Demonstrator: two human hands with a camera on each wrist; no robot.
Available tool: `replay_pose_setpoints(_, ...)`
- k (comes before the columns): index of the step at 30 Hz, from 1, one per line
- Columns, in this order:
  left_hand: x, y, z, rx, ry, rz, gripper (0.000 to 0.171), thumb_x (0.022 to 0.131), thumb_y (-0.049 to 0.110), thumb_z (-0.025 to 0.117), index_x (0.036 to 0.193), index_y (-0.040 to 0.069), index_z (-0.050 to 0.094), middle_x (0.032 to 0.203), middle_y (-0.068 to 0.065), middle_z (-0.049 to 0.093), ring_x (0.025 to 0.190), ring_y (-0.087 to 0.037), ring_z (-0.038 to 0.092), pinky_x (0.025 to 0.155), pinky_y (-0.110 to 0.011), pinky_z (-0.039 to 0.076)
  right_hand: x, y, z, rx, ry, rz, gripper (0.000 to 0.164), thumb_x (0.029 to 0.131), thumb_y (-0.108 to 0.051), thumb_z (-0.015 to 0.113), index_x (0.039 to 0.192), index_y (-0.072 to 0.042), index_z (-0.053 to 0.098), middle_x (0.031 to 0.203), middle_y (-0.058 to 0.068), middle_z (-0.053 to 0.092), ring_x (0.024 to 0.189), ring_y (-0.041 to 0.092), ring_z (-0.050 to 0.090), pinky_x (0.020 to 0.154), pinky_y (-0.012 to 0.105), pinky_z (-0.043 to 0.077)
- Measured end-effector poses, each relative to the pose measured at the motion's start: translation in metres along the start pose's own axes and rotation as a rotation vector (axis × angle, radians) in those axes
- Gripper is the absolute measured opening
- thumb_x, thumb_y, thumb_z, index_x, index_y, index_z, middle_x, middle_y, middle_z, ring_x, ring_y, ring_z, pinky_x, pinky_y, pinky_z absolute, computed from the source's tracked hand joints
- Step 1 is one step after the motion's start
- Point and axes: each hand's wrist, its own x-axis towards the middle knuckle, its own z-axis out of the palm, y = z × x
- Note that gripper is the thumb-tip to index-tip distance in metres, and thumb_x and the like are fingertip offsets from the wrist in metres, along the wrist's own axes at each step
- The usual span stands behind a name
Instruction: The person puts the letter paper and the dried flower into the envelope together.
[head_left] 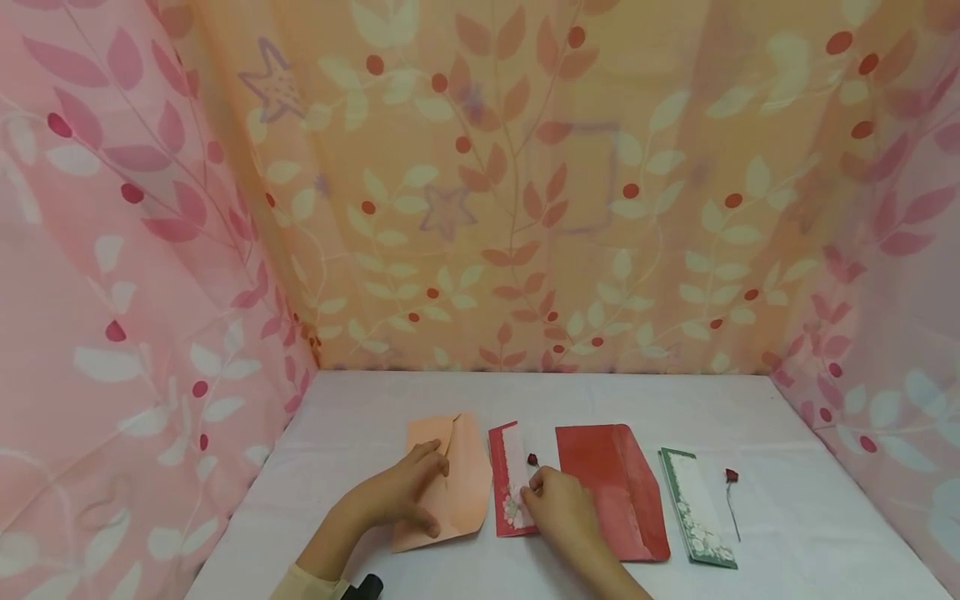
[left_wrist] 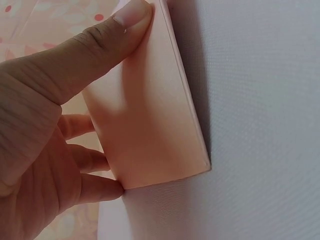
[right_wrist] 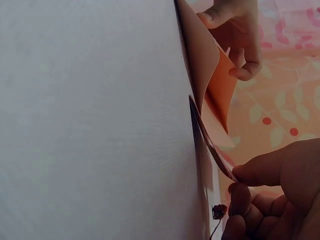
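Observation:
A peach envelope (head_left: 461, 492) lies on the left with its flap side to the right; its mouth gapes in the right wrist view. My left hand (head_left: 405, 492) holds it, thumb on the near part and bent fingers on the far part. Just right of it, a red-bordered floral card (head_left: 506, 475) is pinched at its right edge between thumb and finger of my right hand (head_left: 562, 508). In the right wrist view the card (right_wrist: 212, 142) is tilted up from the table. A small dark red flower (head_left: 532, 459) lies beside the right fingers, its stem partly hidden.
A red envelope (head_left: 600, 475) lies partly under my right forearm. Further right are a green-bordered floral card (head_left: 697, 508) and another dark red flower (head_left: 732, 476) on a thin stem. A white cloth covers the table (head_left: 360, 396); patterned curtains (head_left: 525, 167) surround it.

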Motion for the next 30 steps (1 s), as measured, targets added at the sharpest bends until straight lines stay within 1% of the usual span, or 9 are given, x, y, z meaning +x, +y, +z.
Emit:
replay_pose_setpoints(3,-0.002,-0.002,0.0,-0.005,-0.004,-0.01,0.074,0.063,0.048,0.094,0.118,0.028,0.049,0.164,-0.022,0.026,0.15,-0.054,0.023,0.111,-0.067,0.037,-0.001,0.0,-0.001,0.045,-0.012,-0.007,0.018,0.088,-0.026,0.078,0.081,-0.015,0.067,0.058,-0.005,0.053,0.056,0.012,0.048,0.047,0.025,0.039)
replay_pose_setpoints(6,-0.002,-0.003,0.001,0.015,0.003,0.002,0.073,0.063,0.052,0.092,0.118,0.03,0.048,0.164,-0.022,0.027,0.149,-0.053,0.026,0.11,-0.066,0.039,-0.001,0.001,-0.004,0.077,0.002,-0.036,0.016,0.089,-0.024,0.077,0.082,-0.013,0.067,0.06,-0.005,0.054,0.056,0.012,0.047,0.047,0.024,0.038)
replay_pose_setpoints(11,-0.001,-0.002,0.0,0.026,0.006,0.014,0.072,0.064,0.051,0.092,0.117,0.031,0.048,0.163,-0.021,0.028,0.149,-0.051,0.028,0.109,-0.064,0.041,0.005,0.005,-0.008,0.117,-0.011,-0.051,0.013,0.089,-0.023,0.076,0.088,-0.012,0.069,0.063,-0.006,0.058,0.057,0.012,0.049,0.048,0.024,0.04)
replay_pose_setpoints(16,-0.002,-0.001,0.0,0.023,0.002,0.023,0.074,0.065,0.051,0.092,0.118,0.029,0.047,0.163,-0.021,0.027,0.149,-0.05,0.028,0.107,-0.061,0.043,0.011,0.01,-0.011,0.152,-0.055,-0.08,0.014,0.088,-0.02,0.076,0.095,-0.01,0.069,0.071,-0.004,0.061,0.064,0.012,0.053,0.055,0.027,0.046)
replay_pose_setpoints(18,-0.002,0.0,0.0,0.023,0.001,0.028,0.074,0.065,0.051,0.092,0.119,0.029,0.046,0.163,-0.021,0.027,0.149,-0.05,0.028,0.106,-0.06,0.044,0.012,0.011,-0.013,0.174,-0.073,-0.078,0.016,0.088,-0.019,0.077,0.097,-0.008,0.069,0.073,-0.003,0.062,0.066,0.013,0.055,0.056,0.028,0.047)
replay_pose_setpoints(21,-0.003,-0.001,0.0,0.018,0.005,0.035,0.074,0.064,0.051,0.092,0.118,0.029,0.046,0.163,-0.022,0.027,0.149,-0.052,0.028,0.107,-0.061,0.043,0.014,0.012,-0.015,0.205,-0.085,-0.055,0.018,0.089,-0.02,0.077,0.099,-0.008,0.069,0.074,-0.001,0.063,0.065,0.013,0.055,0.054,0.028,0.049)
replay_pose_setpoints(27,-0.001,-0.002,0.0,0.021,0.004,0.053,0.075,0.063,0.052,0.092,0.118,0.028,0.046,0.163,-0.024,0.027,0.148,-0.053,0.028,0.107,-0.062,0.043,0.015,0.012,-0.018,0.271,-0.079,-0.021,0.024,0.089,-0.022,0.078,0.105,-0.007,0.069,0.075,0.0,0.063,0.064,0.015,0.056,0.054,0.029,0.051)
replay_pose_setpoints(30,-0.001,-0.003,0.0,0.022,0.002,0.048,0.075,0.063,0.052,0.092,0.118,0.028,0.046,0.163,-0.024,0.027,0.147,-0.055,0.027,0.108,-0.063,0.042,0.016,0.012,-0.02,0.303,-0.077,-0.013,0.026,0.089,-0.023,0.078,0.108,-0.007,0.068,0.075,0.0,0.064,0.064,0.015,0.057,0.055,0.029,0.052)
